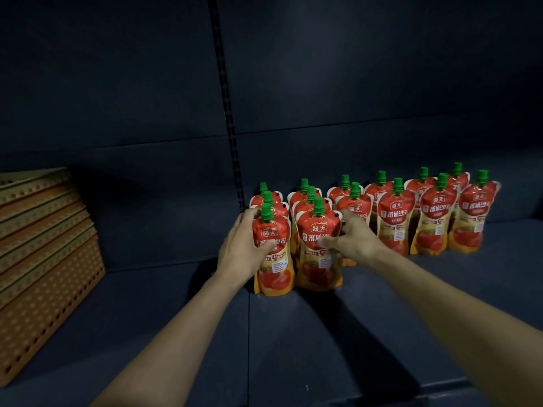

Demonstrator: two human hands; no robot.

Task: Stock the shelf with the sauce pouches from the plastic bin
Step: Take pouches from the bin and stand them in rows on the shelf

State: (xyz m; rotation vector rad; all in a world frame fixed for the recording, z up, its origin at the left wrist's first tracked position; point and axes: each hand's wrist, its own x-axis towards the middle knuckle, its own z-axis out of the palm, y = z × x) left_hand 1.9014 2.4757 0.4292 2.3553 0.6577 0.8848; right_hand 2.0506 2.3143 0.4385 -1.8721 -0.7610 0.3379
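Several red sauce pouches with green caps stand upright in rows on the dark shelf [293, 333]. My left hand [241, 248] is wrapped around the front-left pouch [274, 274], fingers across its label. My right hand [352, 242] grips the right side of the front pouch beside it [316, 254], thumb on its face. Both pouches stand on the shelf at the head of their rows. More pouches [435, 218] line up to the right. The plastic bin is out of view.
A stack of orange perforated panels [44, 259] leans on the shelf at the left. A slotted upright [229, 113] runs down the dark back wall. The shelf's front edge [440, 389] lies at the bottom right.
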